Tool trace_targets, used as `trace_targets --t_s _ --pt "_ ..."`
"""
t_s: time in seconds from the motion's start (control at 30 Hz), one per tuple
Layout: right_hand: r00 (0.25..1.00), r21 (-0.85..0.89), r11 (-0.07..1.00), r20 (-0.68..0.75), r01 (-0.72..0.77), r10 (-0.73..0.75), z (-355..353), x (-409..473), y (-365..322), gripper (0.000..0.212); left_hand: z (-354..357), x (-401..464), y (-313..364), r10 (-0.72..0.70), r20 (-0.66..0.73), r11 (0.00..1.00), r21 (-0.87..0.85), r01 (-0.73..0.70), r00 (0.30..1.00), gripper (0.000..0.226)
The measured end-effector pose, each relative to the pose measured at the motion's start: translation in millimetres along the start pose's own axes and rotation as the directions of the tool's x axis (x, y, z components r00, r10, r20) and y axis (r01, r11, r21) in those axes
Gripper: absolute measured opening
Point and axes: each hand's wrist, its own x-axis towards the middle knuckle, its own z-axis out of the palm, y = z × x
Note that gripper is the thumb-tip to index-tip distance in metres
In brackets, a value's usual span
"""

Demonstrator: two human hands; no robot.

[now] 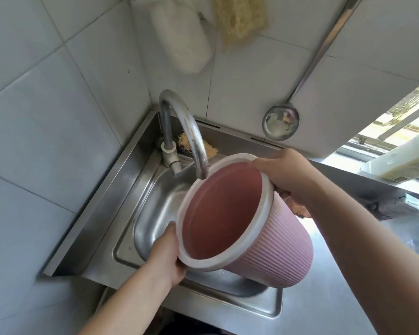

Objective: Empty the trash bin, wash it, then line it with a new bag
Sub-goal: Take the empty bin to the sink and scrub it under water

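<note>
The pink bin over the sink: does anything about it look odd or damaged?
Nothing stands out. The pink bin is tilted on purpose, both hands gripping its white rim, mouth under the faucet. It looks empty and undamaged.

You have one view only, from the camera on your head, looking forward and steeply down at close range. Your left hand (pixel 166 256) sits low and centre-left, your right hand (pixel 284 176) higher and centre-right. Beyond both hands rises a tiled wall (pixel 46 105); beneath them lies a steel sink (pixel 140 189).
</note>
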Motion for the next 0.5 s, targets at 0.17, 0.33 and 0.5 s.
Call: trace_targets --t_s 0.17,0.33,0.5 --pt "0.983 -0.055 0.983 -0.041 0.175 -0.177 -1.0 9.6 31.8 0.041 -2.4 3.0 23.5 0.176 -0.071 0.983 0.064 -0.172 0.982 0.045" --pt "0.967 -0.193 0.955 -0.073 0.227 -0.245 14.4 16.6 79.1 0.043 -1.7 -0.1 34.1 0.333 -0.092 0.932 0.185 -0.312 0.938 0.051" --pt "0.981 -0.187 0.968 -0.063 0.167 -0.182 46.9 17.8 133.4 0.039 0.7 6.5 28.6 0.488 -0.083 0.831 0.351 -0.433 0.869 0.042"
